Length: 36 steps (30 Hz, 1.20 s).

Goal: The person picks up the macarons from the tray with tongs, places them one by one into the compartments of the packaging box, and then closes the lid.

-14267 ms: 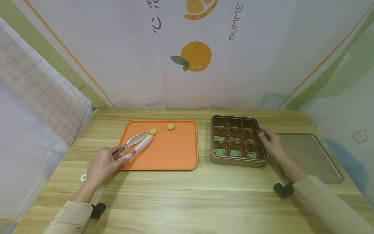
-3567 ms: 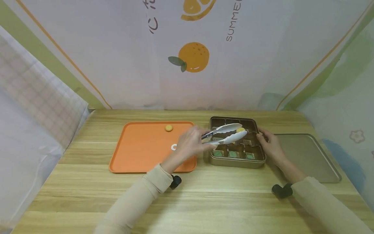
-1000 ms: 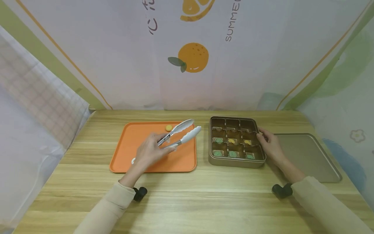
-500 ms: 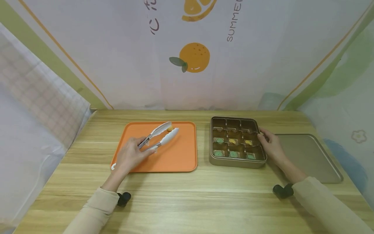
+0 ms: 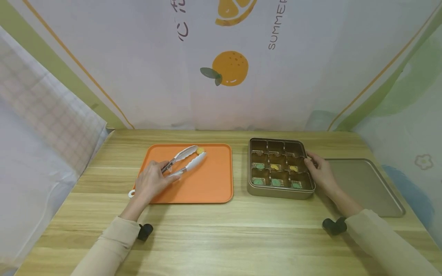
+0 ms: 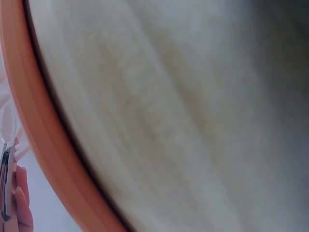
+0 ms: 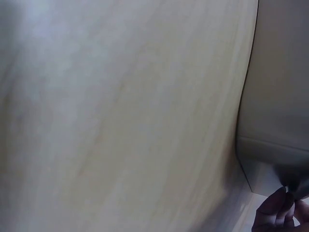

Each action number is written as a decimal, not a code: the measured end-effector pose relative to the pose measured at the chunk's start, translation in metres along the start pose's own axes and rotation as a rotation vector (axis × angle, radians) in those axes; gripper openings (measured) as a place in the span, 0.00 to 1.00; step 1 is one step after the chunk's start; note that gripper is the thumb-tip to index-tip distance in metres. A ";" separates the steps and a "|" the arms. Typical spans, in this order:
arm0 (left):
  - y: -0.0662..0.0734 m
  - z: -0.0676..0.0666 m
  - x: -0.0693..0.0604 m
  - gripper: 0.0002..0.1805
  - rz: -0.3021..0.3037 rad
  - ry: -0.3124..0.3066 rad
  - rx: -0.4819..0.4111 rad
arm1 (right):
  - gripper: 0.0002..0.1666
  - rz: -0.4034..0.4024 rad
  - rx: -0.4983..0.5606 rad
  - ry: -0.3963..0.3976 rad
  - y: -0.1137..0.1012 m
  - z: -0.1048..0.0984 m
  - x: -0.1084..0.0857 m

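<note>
My left hand [image 5: 152, 181] grips a pair of tongs [image 5: 196, 161] with white scalloped tips, above the orange tray [image 5: 210, 184]. A small round yellow cookie [image 5: 200, 151] lies between the tips at the tray's far side; whether both tips touch it I cannot tell. My right hand [image 5: 322, 171] holds the right side of a square tin [image 5: 281, 191], thumb over its rim. Inside is a brown divided insert. Green pieces [image 5: 276, 182] sit in its front row and the left middle compartment; yellow cookies [image 5: 293, 168] sit in the other two middle ones. The back row holds nothing visible.
A flat gold-brown lid [image 5: 362, 184] lies on the wooden table [image 5: 221, 234] right of the tin, partly behind my right forearm. A printed cloth [image 5: 155, 84] hangs at the table's far edge. Black wrist mounts [image 5: 145, 232] sit below both hands.
Over the last second my left hand moved left with the tongs, from the tray's right side to around the remaining cookie. Earlier, yellow cookies went into the tin. My right hand stayed put.
</note>
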<state>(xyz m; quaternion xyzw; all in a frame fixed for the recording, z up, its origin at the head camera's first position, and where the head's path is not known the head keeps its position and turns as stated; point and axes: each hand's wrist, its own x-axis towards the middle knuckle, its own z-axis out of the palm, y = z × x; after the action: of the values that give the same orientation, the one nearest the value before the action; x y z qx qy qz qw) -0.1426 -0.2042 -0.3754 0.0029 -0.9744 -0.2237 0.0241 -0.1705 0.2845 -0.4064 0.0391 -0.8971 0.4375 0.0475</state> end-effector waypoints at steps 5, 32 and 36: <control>0.000 0.000 0.004 0.26 0.002 -0.002 0.017 | 0.31 0.000 0.009 0.000 0.001 0.000 0.000; 0.008 -0.003 0.016 0.27 -0.013 -0.027 0.095 | 0.31 0.014 0.060 -0.015 0.000 0.000 -0.001; 0.009 -0.003 0.016 0.30 -0.011 -0.033 0.099 | 0.31 0.013 0.045 -0.005 0.001 0.001 0.000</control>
<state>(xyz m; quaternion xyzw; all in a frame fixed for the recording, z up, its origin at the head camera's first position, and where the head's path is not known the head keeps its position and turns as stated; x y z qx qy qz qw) -0.1585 -0.1974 -0.3681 0.0060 -0.9845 -0.1752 0.0068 -0.1706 0.2844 -0.4073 0.0356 -0.8873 0.4579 0.0414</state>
